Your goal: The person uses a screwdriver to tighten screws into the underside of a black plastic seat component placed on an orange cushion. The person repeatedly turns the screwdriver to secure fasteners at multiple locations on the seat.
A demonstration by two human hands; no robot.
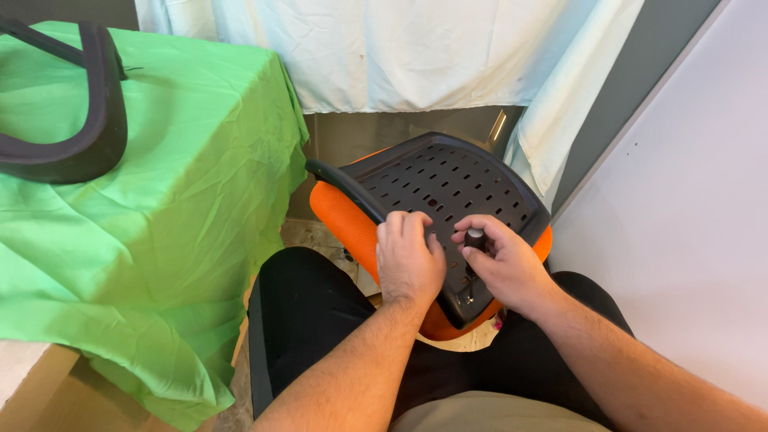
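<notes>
An upturned chair seat (448, 180) rests on my lap, its black perforated plastic underside facing up and orange mesh padding showing around the edge. My left hand (408, 260) lies flat on the near part of the black panel, fingers together. My right hand (500, 260) pinches a small dark round knob (475, 238) that stands on the panel near its right side. Both forearms reach in from the bottom of the view.
A green cloth (176, 200) covers a table on the left, with a black curved chair part (88, 120) lying on it. White cloth (400, 48) hangs behind. A pale wall (688, 200) stands close on the right. Cardboard (48, 400) shows at the bottom left.
</notes>
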